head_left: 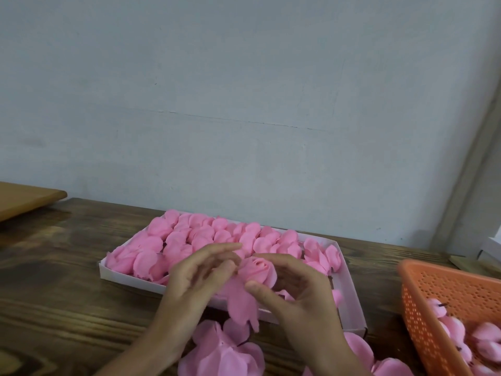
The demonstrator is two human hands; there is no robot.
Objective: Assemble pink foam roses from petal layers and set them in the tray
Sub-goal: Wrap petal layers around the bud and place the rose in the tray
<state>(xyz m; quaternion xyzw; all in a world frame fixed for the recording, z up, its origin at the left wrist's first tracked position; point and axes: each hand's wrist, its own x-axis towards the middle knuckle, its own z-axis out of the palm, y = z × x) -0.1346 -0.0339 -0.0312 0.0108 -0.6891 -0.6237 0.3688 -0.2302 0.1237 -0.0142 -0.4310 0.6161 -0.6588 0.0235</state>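
Head view: a half-built pink foam rose [257, 270] is held above the near edge of the white shallow cardboard tray [130, 275], well clear of the dark wooden surface [67, 294]. The right hand [298, 291] curls round the rose from the right, with its thumb pressed on the front. The left hand [200, 278] has loosely extended fingers, and their blurred tips lie against the left side of the bloom. A pink outer petal layer [241, 302] hangs slack below the bud and appears not yet wrapped. The tray is nearly full of finished pink roses [189, 237] packed in touching rows, and the only gap visible is at the near right corner, behind the right hand. Loose pink petal layers [225, 351] lie on the surface just in front of the tray, and an orange perforated plastic basket [447, 289] of pink buds stands to the right. Probable faults from this point are as follows. The hanging layer may slip off or seat crooked if the thumb eases before the left hand closes the petals. The thin foam may crease or tear under too hard a squeeze. A rose lowered into so tight a gap may crush or dislodge its neighbours. A wrist dropped low may sweep the loose layers off the surface.
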